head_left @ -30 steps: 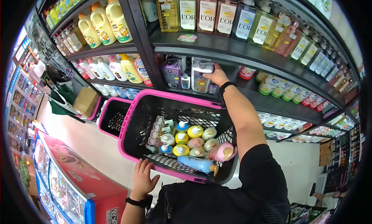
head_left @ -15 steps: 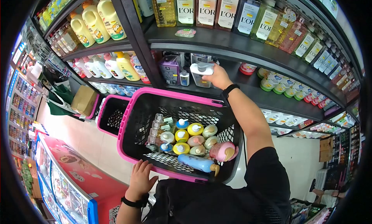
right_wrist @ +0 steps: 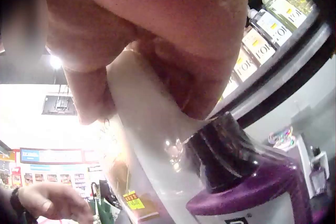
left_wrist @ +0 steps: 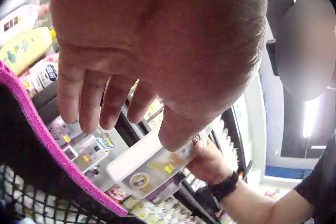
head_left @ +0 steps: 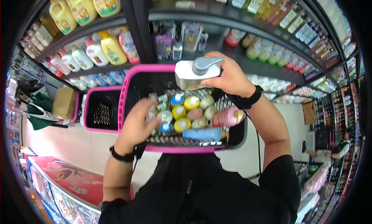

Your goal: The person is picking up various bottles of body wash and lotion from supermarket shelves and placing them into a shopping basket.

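My right hand (head_left: 229,76) grips a white pump bottle (head_left: 185,73) with a grey pump top, held over the far rim of the shopping basket (head_left: 128,74). In the right wrist view, a purple bottle (right_wrist: 252,190) with a dark cap sits against the white one, under what looks like clear wrap. A yellow price sticker (right_wrist: 134,201) is on the white side. My left hand (head_left: 137,121), blurred, hovers with fingers spread over the basket's left part; its palm (left_wrist: 152,29) is bare in the left wrist view. Below it stand several pump bottles (head_left: 179,111) with yellow and blue tops.
A blue bottle (head_left: 201,134) and a pink bottle (head_left: 228,116) lie at the basket's near right. Ahead, the shelf holds a purple pack (head_left: 164,42) and a clear-fronted pack (head_left: 191,36). A second basket (head_left: 102,107) stands left; a red freezer (head_left: 66,175) is behind it.
My right hand has lifted the pump bottle off the shelf and brought it toward me over the basket. My left hand has left the near rim and moved over the basket. The view has tilted down.
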Demonstrator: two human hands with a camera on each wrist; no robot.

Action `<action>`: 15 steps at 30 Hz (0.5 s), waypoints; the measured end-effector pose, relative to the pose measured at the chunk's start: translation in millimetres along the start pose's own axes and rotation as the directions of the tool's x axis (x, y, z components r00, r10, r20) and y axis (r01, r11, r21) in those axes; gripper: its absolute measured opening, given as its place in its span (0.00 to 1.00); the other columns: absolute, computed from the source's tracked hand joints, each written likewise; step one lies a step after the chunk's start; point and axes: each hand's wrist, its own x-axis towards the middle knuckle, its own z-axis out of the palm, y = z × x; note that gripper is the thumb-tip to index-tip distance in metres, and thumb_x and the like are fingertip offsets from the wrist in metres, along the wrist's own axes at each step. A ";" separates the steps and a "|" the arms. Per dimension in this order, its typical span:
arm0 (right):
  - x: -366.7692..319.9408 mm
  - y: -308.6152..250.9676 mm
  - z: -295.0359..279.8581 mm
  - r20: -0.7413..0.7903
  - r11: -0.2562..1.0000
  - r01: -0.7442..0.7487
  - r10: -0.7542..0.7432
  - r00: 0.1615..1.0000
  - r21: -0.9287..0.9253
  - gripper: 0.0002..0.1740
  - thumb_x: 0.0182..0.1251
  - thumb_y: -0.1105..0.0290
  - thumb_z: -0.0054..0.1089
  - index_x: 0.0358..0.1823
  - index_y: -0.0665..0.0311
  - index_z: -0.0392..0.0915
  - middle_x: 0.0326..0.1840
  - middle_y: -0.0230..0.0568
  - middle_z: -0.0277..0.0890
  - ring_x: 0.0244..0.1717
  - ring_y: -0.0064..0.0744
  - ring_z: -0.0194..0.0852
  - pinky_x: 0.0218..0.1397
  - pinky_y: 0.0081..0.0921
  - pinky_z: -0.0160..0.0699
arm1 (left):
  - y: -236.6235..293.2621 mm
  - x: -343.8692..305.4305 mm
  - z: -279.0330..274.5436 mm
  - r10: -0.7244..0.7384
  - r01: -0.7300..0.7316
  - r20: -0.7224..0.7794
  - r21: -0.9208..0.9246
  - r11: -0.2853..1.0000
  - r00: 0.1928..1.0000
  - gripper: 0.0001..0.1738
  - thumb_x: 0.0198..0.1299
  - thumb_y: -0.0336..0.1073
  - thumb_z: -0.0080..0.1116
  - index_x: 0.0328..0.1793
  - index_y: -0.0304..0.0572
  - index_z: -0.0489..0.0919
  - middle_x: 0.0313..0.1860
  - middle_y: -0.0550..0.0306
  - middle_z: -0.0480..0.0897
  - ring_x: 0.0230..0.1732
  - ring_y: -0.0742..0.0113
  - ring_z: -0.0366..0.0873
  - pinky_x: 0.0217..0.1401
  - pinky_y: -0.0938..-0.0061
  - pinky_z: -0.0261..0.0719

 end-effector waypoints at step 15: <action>-76.0 44.6 178.3 0.393 0.933 -0.360 0.327 0.859 0.011 0.36 0.54 0.62 0.79 0.62 0.65 0.73 0.49 0.49 0.83 0.50 0.41 0.83 0.54 0.34 0.79 | -42.7 -8.9 37.0 -0.168 0.156 0.526 0.068 0.985 0.834 0.32 0.51 0.47 0.73 0.61 0.40 0.79 0.47 0.41 0.84 0.51 0.42 0.83 0.54 0.55 0.80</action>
